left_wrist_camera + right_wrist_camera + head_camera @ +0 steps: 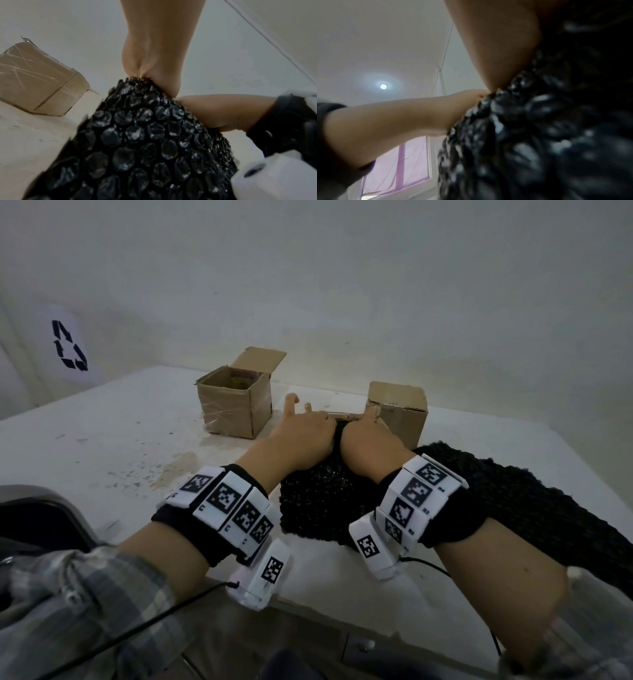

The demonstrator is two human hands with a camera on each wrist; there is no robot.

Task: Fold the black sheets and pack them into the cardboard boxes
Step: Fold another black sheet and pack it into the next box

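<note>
A black bubble-wrap sheet [318, 501] lies on the white table [102, 440] and trails off to the right [520, 508]. My left hand [308, 422] and right hand [363, 428] sit side by side at its far edge, each gripping bunched wrap. The left wrist view shows the black sheet [145, 135] gathered up into my left palm [154, 56], with the right hand [214, 112] pressed against it. One left finger sticks up. An open cardboard box [236, 402] stands just left of the hands, and a second box [400, 409] just behind the right hand.
A grey chair [41, 508] stands at the left front. Scuffs and crumbs [137, 474] mark the left of the table. A recycling sign [68, 345] hangs on the wall. A cardboard flap [342, 416] lies behind the hands. The table's front edge runs under my forearms.
</note>
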